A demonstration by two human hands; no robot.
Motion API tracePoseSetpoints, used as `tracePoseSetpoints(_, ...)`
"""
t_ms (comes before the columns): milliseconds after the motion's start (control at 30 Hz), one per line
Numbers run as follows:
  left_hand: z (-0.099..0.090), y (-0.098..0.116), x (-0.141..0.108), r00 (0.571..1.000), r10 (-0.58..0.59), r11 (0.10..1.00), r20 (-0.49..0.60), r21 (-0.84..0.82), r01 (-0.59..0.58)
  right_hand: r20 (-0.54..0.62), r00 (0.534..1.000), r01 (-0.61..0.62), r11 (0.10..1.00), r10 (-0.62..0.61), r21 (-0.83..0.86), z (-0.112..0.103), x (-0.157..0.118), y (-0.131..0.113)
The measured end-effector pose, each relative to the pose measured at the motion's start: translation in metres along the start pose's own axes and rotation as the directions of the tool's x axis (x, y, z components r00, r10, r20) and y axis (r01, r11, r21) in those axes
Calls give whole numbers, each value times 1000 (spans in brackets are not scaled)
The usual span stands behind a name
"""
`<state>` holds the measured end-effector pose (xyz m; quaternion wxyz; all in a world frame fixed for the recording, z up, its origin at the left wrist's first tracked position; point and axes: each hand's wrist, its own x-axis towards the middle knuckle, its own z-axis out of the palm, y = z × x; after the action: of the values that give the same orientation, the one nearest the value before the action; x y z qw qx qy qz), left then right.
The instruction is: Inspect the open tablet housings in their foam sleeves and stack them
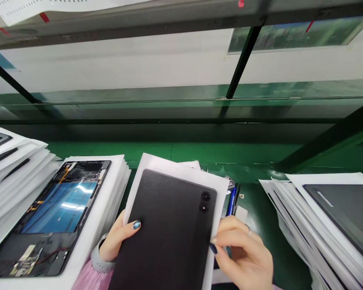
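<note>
A dark grey tablet (169, 229) with two round camera lenses lies back side up on a white foam sheet (149, 161), and both tilt slightly. My left hand (117, 235) grips them at the left edge, thumb on the tablet's back and fingers hidden beneath. At the right edge, my right hand (245, 249) is closed, its thumb and index finger pinched against the tablet's side. Whether those fingertips also hold something small, I cannot see. The lower end of the tablet runs out of view.
An opened tablet (60, 205) showing its blue-filmed battery lies on a stack of white sheets (116, 193) at left. Another sheet stack (21, 177) stands beyond it. At right, a dark tablet (345, 213) tops more sheets. A blue pen (231, 201) lies behind my right hand; a shelf (169, 26) crosses above.
</note>
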<state>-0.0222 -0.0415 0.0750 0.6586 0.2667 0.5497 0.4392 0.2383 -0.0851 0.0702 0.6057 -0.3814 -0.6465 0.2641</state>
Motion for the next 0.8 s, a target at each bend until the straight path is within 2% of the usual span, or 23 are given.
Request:
tracePoseSetpoints(500,-1,1,-2,998,-8,1000,56,-25,10,-29,999,-45,999,45,12,4,7,-1)
tracePoseSetpoints(800,-6,-2,2,996,7,1000,89,-17,-6,-19,997,-78,996,79,50,1,0,5)
